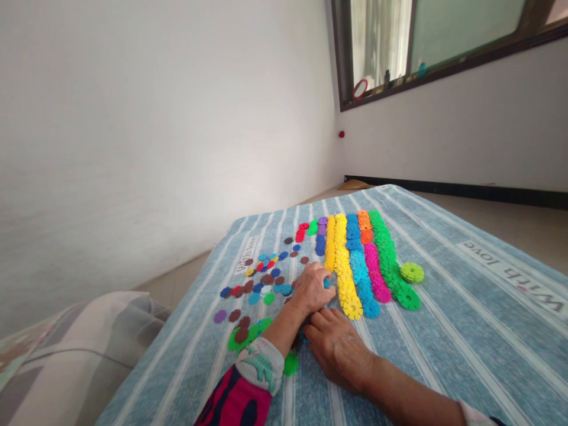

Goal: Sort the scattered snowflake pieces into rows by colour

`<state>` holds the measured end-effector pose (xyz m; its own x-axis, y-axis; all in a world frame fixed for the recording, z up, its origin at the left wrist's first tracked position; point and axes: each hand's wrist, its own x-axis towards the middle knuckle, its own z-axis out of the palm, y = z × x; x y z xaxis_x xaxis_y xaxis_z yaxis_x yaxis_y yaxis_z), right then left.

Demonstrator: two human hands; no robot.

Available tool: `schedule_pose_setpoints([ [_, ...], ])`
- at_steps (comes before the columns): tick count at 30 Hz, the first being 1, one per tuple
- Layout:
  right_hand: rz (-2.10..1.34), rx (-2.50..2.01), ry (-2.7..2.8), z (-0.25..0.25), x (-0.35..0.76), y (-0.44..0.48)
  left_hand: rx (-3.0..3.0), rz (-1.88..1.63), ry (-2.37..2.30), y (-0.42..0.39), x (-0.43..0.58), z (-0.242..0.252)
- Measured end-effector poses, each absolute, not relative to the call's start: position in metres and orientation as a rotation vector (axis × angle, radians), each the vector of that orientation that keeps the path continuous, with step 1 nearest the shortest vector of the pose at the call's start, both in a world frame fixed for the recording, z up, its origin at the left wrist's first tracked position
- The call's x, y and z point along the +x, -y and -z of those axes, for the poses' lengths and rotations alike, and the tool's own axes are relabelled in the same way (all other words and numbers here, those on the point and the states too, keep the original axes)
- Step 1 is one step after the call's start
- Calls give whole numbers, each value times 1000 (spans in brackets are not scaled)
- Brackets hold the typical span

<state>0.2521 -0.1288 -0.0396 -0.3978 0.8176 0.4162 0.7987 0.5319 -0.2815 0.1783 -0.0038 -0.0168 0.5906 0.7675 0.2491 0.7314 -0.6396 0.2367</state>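
Here, beside the bright yellow row [343,254], my left hand [313,288] curls over a blue disc [327,283]. My right hand [341,348] bends near the row's closest end; whether either hand grips, I cannot tell.

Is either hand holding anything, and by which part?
Cannot tell: partly hidden blue plastic pieces show at the left hand and right hand, but fingers hide any grip.

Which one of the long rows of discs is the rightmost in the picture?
The green row, beside the orange and magenta row; only it has no long row on its right.
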Motion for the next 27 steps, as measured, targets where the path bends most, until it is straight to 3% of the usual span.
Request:
schedule_pose_setpoints([
  [27,-78,-1202,2135,58,248,129,2552,-422,-1367,17,171,11],
])
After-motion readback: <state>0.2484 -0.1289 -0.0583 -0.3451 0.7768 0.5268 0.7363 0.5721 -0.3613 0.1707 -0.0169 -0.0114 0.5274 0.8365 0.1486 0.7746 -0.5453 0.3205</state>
